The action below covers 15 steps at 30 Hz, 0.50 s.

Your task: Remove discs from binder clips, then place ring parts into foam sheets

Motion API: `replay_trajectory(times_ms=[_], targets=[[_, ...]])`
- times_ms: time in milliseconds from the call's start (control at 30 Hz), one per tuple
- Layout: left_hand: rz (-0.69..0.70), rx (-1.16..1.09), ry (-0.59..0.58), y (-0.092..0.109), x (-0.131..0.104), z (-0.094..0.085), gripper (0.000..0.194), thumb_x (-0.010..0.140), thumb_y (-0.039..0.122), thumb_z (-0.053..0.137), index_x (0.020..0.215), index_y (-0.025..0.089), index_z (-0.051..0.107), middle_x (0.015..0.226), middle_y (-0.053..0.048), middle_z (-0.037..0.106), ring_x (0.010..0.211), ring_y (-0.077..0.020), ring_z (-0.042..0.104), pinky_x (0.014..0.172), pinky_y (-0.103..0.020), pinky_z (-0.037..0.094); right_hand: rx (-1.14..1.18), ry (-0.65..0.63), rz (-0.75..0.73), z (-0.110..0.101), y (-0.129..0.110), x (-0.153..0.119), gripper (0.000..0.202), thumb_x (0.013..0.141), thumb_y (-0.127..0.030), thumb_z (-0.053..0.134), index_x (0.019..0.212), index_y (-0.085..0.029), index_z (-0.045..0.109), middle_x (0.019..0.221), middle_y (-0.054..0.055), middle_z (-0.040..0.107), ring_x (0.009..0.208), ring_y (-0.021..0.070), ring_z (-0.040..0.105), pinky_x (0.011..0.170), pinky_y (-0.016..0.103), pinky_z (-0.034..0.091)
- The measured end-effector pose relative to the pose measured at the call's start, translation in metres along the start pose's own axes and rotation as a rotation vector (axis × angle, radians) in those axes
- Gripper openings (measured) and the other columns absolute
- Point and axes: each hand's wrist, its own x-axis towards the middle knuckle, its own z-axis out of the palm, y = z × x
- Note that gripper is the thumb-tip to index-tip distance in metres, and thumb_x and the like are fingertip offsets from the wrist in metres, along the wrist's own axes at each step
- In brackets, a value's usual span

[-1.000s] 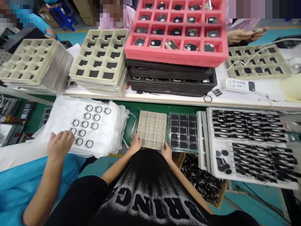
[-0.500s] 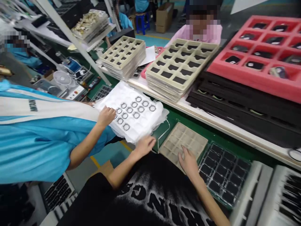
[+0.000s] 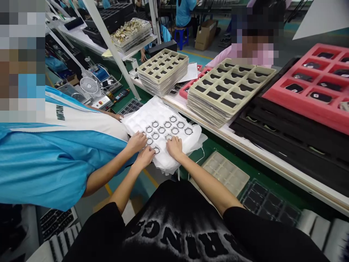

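A white tray [image 3: 159,105] in thin, crumpled wrapping holds several thin black rings [image 3: 188,131] in rows. At its near edge, my left hand [image 3: 145,158] has its fingers pinched on the edge of one ring [image 3: 156,150]. Further right, my right hand [image 3: 175,147] reaches over the tray, its bent fingertips closed at another ring [image 3: 168,137] that they partly cover. A co-worker's hand [image 3: 137,142] is just left of mine, also over the tray, with its fingertips on or beside a ring.
A co-worker in a blue and white top [image 3: 81,160] stands close on my left. Beyond the tray are stacked beige trays [image 3: 201,103] and a pink foam tray [image 3: 283,87] on a raised shelf. A beige compartment tray [image 3: 226,173] and clear trays [image 3: 268,200] lie to the right.
Both my hands have moved left and forward onto the white tray, the right one leaving the beige compartment tray. The co-worker's hand has come lower at the rings. My view has shifted left.
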Motion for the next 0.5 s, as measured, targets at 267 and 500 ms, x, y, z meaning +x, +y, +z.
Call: replay_trajectory(times_ms=[267,500], targets=[[0.216,0.013,-0.098,-0.008,0.044,-0.035,0.021,0.099,0.030,0.050,0.087,0.025,0.066,0.091,-0.010,0.058,0.108,-0.0308,0.054,0.104,-0.046,0.042,0.085,0.059,-0.023,-0.027,0.037,0.001,0.025,0.105,-0.030,0.049,0.110,-0.023,0.073,0.111,0.009,0.068,0.111,0.0260,0.052,0.093,0.040,0.028],[0.014,-0.026,0.091,0.112,0.118,0.022,0.029,0.106,0.033,0.040,0.116,0.022,0.065,0.122,-0.011,0.058,0.105,-0.0244,0.061,0.085,-0.036,0.046,0.049,0.246,0.142,-0.048,0.115,0.003,0.027,0.100,-0.030,0.054,0.107,-0.021,0.078,0.104,0.012,0.068,0.109,0.0289,0.051,0.092,0.041,0.027]])
